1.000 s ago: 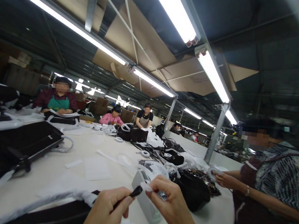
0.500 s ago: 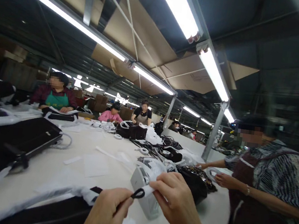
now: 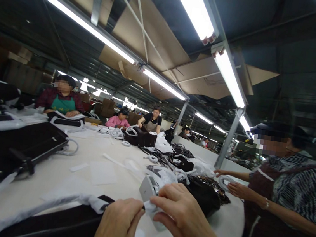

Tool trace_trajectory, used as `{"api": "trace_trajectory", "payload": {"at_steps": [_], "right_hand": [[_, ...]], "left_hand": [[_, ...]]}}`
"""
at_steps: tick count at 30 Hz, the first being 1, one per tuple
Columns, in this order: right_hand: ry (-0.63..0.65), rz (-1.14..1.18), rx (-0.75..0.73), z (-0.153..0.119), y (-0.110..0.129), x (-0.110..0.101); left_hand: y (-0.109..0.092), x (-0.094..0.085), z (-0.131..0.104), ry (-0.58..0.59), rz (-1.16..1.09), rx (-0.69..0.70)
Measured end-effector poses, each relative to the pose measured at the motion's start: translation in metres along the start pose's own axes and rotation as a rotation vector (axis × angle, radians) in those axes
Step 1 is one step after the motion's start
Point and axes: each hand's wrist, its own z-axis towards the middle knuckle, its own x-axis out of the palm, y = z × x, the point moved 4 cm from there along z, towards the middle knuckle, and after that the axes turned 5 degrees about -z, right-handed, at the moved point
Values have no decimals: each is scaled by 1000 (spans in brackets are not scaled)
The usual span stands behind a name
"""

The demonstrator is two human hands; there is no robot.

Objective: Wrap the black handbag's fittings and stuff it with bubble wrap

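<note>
My left hand (image 3: 119, 225) is closed in a pinch on a thin black strap, of which only a dark tip shows at the fingertips. Right beside it, my right hand (image 3: 181, 212) has thumb and fingers at a small white wrapping strip (image 3: 150, 207) on that strap. Behind the fingers stands a pale grey tape dispenser (image 3: 147, 187), partly covered by my right hand. Below and left of my left hand lies a black bag (image 3: 72, 226), its handle (image 3: 54, 206) wrapped in white material.
Another black bag (image 3: 33, 144) lies at the left of the white table (image 3: 89, 150). Dark bags and straps (image 3: 200, 191) are piled beyond my right hand. A co-worker (image 3: 277, 190) at the right handles a white coil (image 3: 224, 181); several people sit across the table.
The black loop that showed between my hands is now mostly hidden at my left fingers. My right fingers have moved slightly left, closer to my left hand.
</note>
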Motion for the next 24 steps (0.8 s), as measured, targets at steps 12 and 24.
{"api": "trace_trajectory", "payload": {"at_steps": [12, 24], "right_hand": [[120, 264, 104, 11, -14, 15], [219, 217, 50, 7, -20, 25]], "left_hand": [[-9, -31, 3, 179, 97, -82], [11, 7, -35, -138, 514, 267]]}}
